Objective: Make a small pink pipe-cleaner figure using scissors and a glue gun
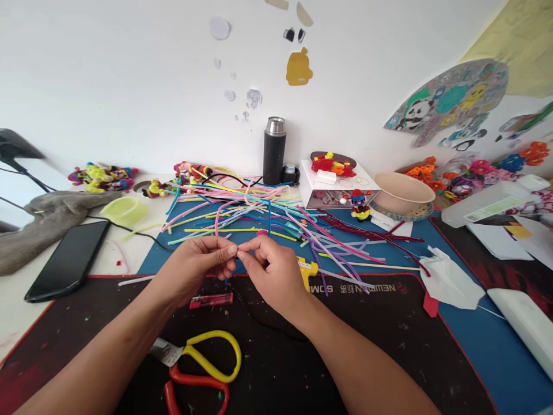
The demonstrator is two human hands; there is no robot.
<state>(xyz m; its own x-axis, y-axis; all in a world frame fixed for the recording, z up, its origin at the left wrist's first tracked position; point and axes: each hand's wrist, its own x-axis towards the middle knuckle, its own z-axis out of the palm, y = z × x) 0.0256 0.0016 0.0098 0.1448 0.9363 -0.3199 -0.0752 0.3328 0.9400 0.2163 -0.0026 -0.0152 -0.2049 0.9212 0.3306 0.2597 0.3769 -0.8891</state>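
A person's left hand (pixel 196 262) and right hand (pixel 272 271) meet fingertip to fingertip above the black rubber desk mat (pixel 389 346), both pinched on a thin blue pipe cleaner (pixel 268 216) — fuzzy, wire-cored. Its long axis runs away from the hands, rising toward the wall from the pinch. Neither hand is nearer; the grip sits at the midline. Just beyond lies a loose fan of pastel pipe cleaners (pixel 242 207) on the blue mat. A yellow plastic glue gun (pixel 307 271) pokes out beside the right hand, touching or not cannot be told. A translucent red lighter (pixel 211 300) lies below the left hand; yellow-and-red-handled scissors (pixel 203 360) rest nearer the person. A matte black steel flask (pixel 274 151) stands upright at the wall.
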